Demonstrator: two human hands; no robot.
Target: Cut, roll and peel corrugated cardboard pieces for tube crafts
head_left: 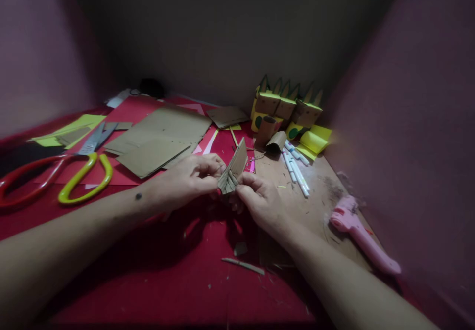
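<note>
Both my hands meet over the middle of the table on a folded strip of brown cardboard (233, 167). My left hand (191, 177) pinches its left side with curled fingers. My right hand (260, 199) pinches the lower folded end from the right. The strip's pleated bottom sits between my fingertips and its free end stands up and tilts to the right.
Large scissors (55, 174) with red and yellow handles lie at the left. Flat cardboard sheets (159, 137) lie behind my hands on red paper (178, 270). Small cardboard boxes with green spikes (287, 105) stand at the back right, white markers (295, 166) beside them. A pink glue gun (361, 233) lies at the right.
</note>
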